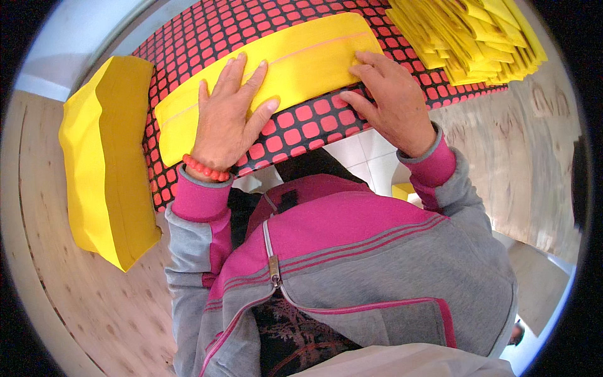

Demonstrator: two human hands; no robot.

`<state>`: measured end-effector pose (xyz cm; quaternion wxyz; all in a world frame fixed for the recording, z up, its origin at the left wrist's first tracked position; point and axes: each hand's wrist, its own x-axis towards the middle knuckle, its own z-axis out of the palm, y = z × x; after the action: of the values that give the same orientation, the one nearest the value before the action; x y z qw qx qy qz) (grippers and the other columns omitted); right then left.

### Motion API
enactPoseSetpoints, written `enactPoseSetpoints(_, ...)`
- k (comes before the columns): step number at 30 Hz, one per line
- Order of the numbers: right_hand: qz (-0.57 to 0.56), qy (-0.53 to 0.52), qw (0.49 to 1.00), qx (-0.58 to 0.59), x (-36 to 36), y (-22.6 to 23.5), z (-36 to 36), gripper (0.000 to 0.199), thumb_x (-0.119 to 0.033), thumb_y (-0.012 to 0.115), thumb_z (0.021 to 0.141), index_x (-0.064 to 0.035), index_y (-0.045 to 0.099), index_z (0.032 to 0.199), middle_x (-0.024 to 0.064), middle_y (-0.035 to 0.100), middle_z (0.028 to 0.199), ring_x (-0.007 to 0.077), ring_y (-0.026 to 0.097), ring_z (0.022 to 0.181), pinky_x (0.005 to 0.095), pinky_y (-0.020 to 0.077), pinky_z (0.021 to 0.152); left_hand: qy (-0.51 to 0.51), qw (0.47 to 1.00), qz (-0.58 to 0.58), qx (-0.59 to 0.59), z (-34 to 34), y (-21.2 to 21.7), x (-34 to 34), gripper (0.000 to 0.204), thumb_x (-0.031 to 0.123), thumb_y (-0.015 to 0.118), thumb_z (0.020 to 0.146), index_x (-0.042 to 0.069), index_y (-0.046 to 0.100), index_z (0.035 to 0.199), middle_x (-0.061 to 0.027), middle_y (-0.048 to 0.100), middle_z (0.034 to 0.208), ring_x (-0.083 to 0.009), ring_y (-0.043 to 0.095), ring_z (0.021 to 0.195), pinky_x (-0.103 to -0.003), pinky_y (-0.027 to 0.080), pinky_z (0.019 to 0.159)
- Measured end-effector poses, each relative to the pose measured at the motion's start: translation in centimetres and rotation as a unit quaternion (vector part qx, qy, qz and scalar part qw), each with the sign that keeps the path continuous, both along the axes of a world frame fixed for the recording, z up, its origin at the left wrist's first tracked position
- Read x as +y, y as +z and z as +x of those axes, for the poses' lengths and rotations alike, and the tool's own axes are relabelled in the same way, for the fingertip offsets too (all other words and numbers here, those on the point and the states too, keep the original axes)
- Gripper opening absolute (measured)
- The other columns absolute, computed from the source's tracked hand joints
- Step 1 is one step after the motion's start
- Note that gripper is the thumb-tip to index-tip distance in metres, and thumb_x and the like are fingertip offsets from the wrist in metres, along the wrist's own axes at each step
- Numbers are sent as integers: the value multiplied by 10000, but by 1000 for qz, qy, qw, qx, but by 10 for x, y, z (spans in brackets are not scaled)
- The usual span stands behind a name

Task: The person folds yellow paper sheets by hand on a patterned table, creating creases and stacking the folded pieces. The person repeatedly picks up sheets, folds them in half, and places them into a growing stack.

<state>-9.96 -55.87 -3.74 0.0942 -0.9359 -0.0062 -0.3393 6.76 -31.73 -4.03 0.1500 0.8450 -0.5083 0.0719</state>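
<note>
A long folded strip of yellow fabric (301, 53) lies flat in front of me, with a pale line running along its length. My left hand (229, 116) rests palm down on its left part, fingers spread, the thumb near the lower edge. At the right end, my right hand (392, 100) touches the strip with its fingertips; its fingers are bent a little and apart, with nothing gripped. Beneath the strip is a red-and-black checked cover (301, 122).
On the left, a larger folded yellow fabric piece (107, 163) lies partly over the pale wooden surface (81, 301). A thick pile of folded yellow pieces (471, 38) sits at the far right. Another wooden board (521, 163) extends along the right side.
</note>
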Motion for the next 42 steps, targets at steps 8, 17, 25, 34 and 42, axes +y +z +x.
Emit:
enactPoseSetpoints(8, 59, 97, 993, 12, -4, 19, 37, 318, -308, 703, 937, -22, 685, 1075, 159, 694, 1120, 360, 673, 1039, 431, 540, 896, 4, 1000, 14, -8, 1, -5, 3, 588, 483, 552, 1014, 210, 490, 1531, -197, 377, 1610, -374, 337, 1503, -693, 234, 1148)
enactPoseSetpoints(17, -12, 112, 984, 139, -14, -11, 81, 532, -317, 664, 979, 3, 562, 1391, 253, 517, 1480, 388, 489, 1383, 422, 387, 1149, 48, 994, -92, -21, -28, 0, 32, 425, 348, 679, 923, 71, 653, 1245, -227, 580, 1345, -400, 546, 1256, -553, 436, 1032)
enactPoseSetpoints(25, -6, 121, 982, 144, -16, -9, 77, 625, -355, 733, 922, 12, 558, 1396, 256, 516, 1482, 384, 492, 1384, 424, 389, 1152, 150, 984, -63, -67, -51, 20, 72, 276, 281, 726, 884, 49, 661, 1018, -143, 645, 1131, -352, 629, 997, -447, 540, 829)
enactPoseSetpoints(34, -9, 118, 986, 117, -9, -5, 77, 640, -373, 775, 882, -1, 582, 1365, 233, 538, 1467, 373, 517, 1363, 423, 418, 1132, 35, 994, -85, -61, -19, 18, 32, 381, 289, 624, 977, 52, 622, 1276, -246, 567, 1378, -415, 564, 1237, -542, 426, 1063)
enactPoseSetpoints(42, 18, 129, 991, 44, 3, 1, 65, 508, -300, 735, 904, 6, 619, 1294, 237, 578, 1391, 391, 555, 1290, 443, 443, 1096, -9, 999, -35, -14, 15, -14, 0, 541, 435, 488, 1048, 126, 508, 1491, -222, 401, 1572, -369, 351, 1483, -632, 247, 1180)
